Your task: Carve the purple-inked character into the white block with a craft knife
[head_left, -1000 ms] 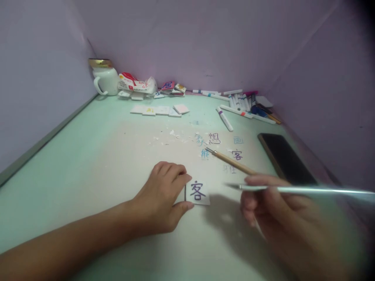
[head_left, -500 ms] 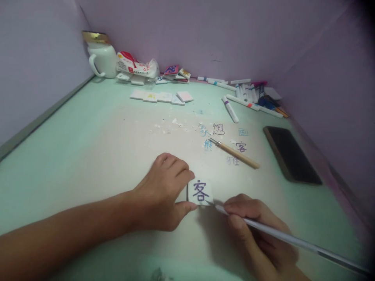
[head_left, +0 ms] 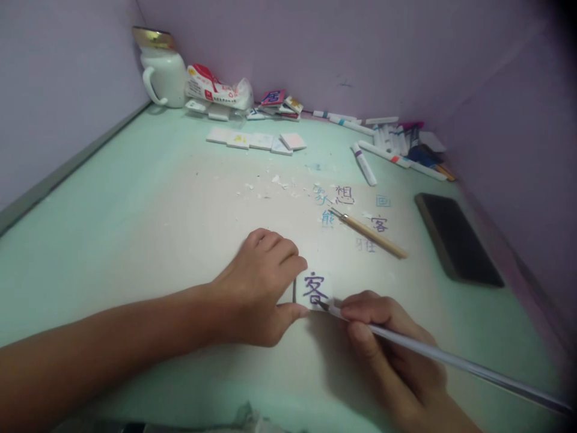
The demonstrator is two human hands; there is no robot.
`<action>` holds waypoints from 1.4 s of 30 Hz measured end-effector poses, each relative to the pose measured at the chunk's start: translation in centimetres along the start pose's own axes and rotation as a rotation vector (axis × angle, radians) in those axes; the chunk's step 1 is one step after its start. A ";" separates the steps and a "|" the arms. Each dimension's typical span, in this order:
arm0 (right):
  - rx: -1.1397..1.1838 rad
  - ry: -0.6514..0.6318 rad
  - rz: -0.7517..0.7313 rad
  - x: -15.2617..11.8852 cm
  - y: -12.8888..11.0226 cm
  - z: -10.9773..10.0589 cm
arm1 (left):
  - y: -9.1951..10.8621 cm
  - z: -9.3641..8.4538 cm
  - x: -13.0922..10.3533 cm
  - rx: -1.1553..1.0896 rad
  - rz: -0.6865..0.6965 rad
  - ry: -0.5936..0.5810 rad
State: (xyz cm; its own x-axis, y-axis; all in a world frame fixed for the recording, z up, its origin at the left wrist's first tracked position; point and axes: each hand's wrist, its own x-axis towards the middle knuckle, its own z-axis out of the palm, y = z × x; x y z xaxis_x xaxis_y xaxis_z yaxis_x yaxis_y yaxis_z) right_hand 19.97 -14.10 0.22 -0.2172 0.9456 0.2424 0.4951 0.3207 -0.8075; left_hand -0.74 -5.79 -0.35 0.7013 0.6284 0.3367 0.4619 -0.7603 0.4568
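Observation:
A small white square tile (head_left: 301,294) lies on the pale green table, with a purple character drawn on its face. My left hand (head_left: 265,288) grips its left side, the thumb at the lower edge and a finger at the upper one. In my right hand (head_left: 392,349), held between thumb and fingers, is a long thin silver-grey tool (head_left: 433,349). Its dark pointed tip touches or hovers just over the lower part of the character; which one I cannot tell.
Beyond the tile lies a wooden-handled carving tool (head_left: 376,236) among written characters and white scraps. A phone (head_left: 457,237) lies right. Further back are markers (head_left: 364,163), tiles (head_left: 260,141), a tissue pack (head_left: 219,90) and a lidded white mug (head_left: 167,81).
The tool tip has moved from the tile's lower right edge onto the lower part of the character. My left hand still grips the tile. The whole view has shifted slightly.

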 end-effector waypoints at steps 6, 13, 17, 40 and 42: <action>-0.010 0.004 0.012 0.1 0.1 0.1 | 0.0 -0.1 0.0 -0.003 0.000 -0.010; 0.021 -0.020 0.010 0.3 0.0 -0.1 | 0.1 -0.1 0.0 -0.005 -0.012 -0.025; 0.051 -0.042 0.028 0.3 0.1 -0.1 | 0.2 -0.1 0.1 0.007 -0.019 -0.023; 0.246 0.105 0.195 0.4 0.1 0.5 | 0.1 -0.1 0.1 -0.005 -0.016 -0.023; 0.300 0.173 0.248 0.4 -0.1 0.8 | 0.1 -0.1 0.1 -0.010 -0.013 -0.020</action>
State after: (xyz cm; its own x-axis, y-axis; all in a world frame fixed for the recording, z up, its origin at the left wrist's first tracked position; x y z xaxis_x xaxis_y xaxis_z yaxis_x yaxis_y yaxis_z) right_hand 19.17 -13.82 -0.02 0.0348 0.9956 0.0874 0.2421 0.0765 -0.9672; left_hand -0.65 -5.77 -0.23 0.7058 0.6348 0.3143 0.4657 -0.7502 0.4694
